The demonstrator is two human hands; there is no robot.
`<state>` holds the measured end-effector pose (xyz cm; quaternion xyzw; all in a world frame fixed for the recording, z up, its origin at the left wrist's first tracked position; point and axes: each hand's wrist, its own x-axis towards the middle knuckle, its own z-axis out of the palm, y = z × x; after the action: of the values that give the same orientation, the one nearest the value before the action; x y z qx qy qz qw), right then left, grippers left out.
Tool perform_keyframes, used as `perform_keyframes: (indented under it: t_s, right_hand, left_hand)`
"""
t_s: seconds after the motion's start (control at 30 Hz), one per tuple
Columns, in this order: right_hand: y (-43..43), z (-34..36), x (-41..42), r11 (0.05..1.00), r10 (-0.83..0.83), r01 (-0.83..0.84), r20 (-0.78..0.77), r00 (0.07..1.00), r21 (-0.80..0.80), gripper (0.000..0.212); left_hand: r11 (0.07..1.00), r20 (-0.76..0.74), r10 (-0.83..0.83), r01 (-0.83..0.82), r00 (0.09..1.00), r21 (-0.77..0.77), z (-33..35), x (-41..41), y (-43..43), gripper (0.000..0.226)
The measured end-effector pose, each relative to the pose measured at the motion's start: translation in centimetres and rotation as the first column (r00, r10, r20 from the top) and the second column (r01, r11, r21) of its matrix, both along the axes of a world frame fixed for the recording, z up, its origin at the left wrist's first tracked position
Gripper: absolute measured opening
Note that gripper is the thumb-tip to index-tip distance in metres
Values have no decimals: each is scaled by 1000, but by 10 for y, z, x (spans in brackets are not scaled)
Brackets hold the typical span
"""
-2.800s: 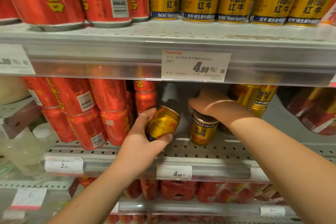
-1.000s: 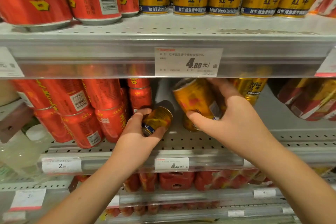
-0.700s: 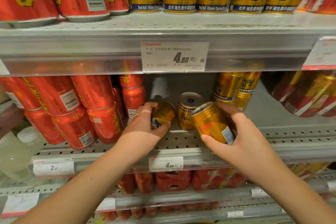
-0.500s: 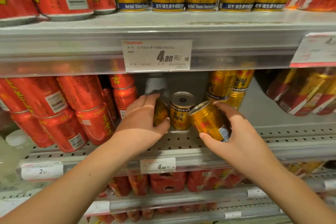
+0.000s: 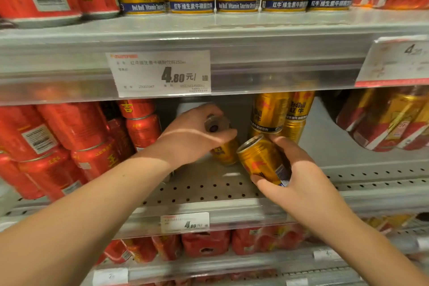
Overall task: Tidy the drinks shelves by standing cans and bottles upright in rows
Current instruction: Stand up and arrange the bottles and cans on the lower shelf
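While the left hand (image 5: 192, 137) grips one gold can (image 5: 224, 151), the right hand (image 5: 294, 169) holds a tilted can (image 5: 262, 162).

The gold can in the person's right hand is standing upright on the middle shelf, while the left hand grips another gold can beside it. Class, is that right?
Not quite. In the head view the gold can in the right hand is tilted and held above the middle shelf, not standing on it. The left hand does grip another gold can beside it.

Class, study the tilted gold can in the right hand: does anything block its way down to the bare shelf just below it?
Nothing visible does. The gold can in the right hand hangs tilted over bare perforated shelf.
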<state>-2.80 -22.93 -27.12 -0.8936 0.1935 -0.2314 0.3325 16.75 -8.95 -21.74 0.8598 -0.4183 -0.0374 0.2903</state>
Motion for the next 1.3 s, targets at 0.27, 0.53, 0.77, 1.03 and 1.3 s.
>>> perform_keyframes:
  t_s: [0.27, 0.53, 0.77, 1.03, 1.3]
  right_hand:
    - [-2, -2, 1, 1000, 20, -20, -5, 1000, -17, 75]
    - [-5, -8, -3, 1000, -5, 5, -5, 1000, 19, 77]
    - [-6, -6, -7, 996, 5, -9, 43, 999, 90, 73]
    - [0, -11, -9, 977, -26, 5, 97, 995, 212, 73]
    - [13, -4, -9, 936, -7, -76, 234, 972, 344, 67]
  left_hand:
    - [997, 72, 16, -21, 997, 81, -14, 4, 3, 56]
    - [880, 155, -129, 41, 980, 474, -12, 3, -8, 77]
    - [933, 310, -49, -67, 949, 354, -20, 6, -14, 70]
    - [993, -54, 91, -86, 994, 81, -15, -10, -12, 60]
    - [994, -63, -1, 8, 998, 113, -14, -28, -5, 68]
